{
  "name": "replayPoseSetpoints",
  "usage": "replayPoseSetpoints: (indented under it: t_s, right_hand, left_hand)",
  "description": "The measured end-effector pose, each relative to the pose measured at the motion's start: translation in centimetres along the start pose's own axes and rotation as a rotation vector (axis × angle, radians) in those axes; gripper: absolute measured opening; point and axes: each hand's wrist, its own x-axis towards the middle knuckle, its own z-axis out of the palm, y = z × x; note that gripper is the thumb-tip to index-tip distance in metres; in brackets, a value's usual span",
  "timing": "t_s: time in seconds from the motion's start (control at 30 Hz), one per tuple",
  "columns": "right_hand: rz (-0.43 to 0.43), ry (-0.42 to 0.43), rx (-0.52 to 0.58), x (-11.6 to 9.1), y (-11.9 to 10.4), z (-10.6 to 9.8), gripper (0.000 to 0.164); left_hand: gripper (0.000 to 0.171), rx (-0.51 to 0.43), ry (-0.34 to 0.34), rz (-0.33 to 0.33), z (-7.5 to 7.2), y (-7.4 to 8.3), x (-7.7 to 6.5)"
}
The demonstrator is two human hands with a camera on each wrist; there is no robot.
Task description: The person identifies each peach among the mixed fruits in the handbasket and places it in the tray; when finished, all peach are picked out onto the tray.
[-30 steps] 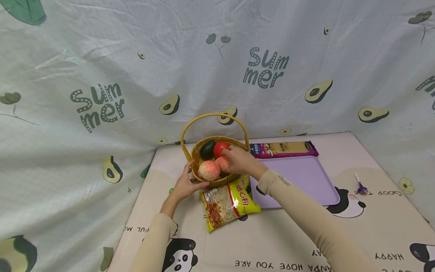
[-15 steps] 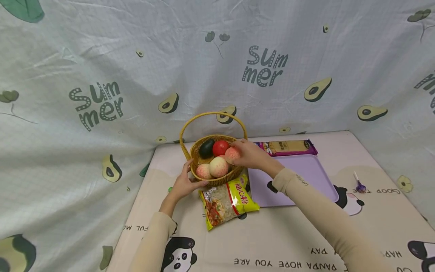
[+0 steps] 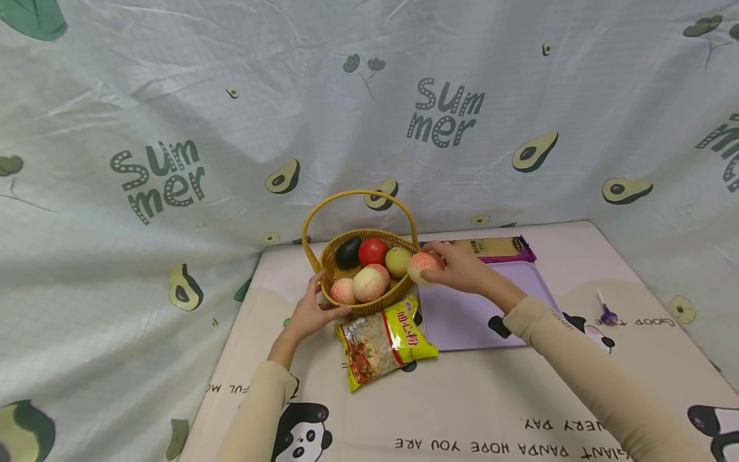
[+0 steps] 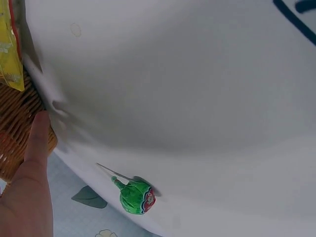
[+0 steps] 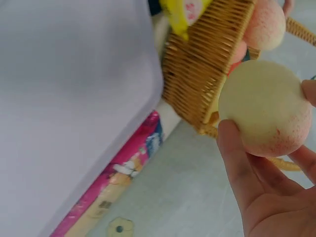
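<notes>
My right hand (image 3: pixel 458 266) holds a pink and cream peach (image 3: pixel 424 267) just off the right rim of the yellow wicker basket (image 3: pixel 364 310). The right wrist view shows fingers and thumb around this peach (image 5: pixel 264 106). My left hand (image 3: pixel 308 314) grips the basket's left front corner; one finger (image 4: pixel 37 138) lies along the wicker wall in the left wrist view. Inside the basket are a dark green avocado (image 3: pixel 349 253), a red round fruit or tomato (image 3: pixel 372 251), a yellow-green round fruit (image 3: pixel 398 262) and several peaches (image 3: pixel 368 285).
A yellow pasta bag (image 3: pixel 383 343) lies before the basket. Right of it is a lilac tray (image 3: pixel 462 321), with a long purple-edged packet (image 3: pixel 496 249) behind. A purple lollipop (image 3: pixel 608 315) lies at the right; a green lollipop (image 4: pixel 137 197) lies near the left edge.
My right hand has lifted a peach out of the basket and moved it right, past the rim. This uncovers the yellow-green fruit. My left hand stays at the basket.
</notes>
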Motion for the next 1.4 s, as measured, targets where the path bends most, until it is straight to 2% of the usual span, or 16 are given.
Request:
replayPoseSetpoints:
  t_s: [0.17, 0.37, 0.7, 1.0, 1.4]
  right_hand:
    - [-0.013, -0.050, 0.050, -2.2, 1.0, 0.7, 0.053]
    - [-0.068, -0.074, 0.015, -4.5, 2.3, 2.6, 0.049]
    - [-0.087, -0.107, 0.024, -7.5, 3.4, 4.8, 0.049]
    - [-0.100, -0.110, 0.025, -7.8, 3.4, 5.9, 0.048]
    - [-0.001, -0.152, 0.046, -7.5, 3.5, 6.5, 0.058]
  left_hand:
    - [0.113, 0.001, 0.003, -0.014, -0.1, 0.0, -0.2]
    - [0.110, -0.002, 0.006, 0.001, 0.0, -0.1, 0.0]
    - [0.111, -0.010, 0.003, 0.003, 0.1, 0.0, -0.1]
    - [0.112, -0.005, 0.000, -0.007, 0.1, -0.2, 0.0]
    - [0.110, -0.030, 0.002, -0.010, 0.2, -0.2, 0.1]
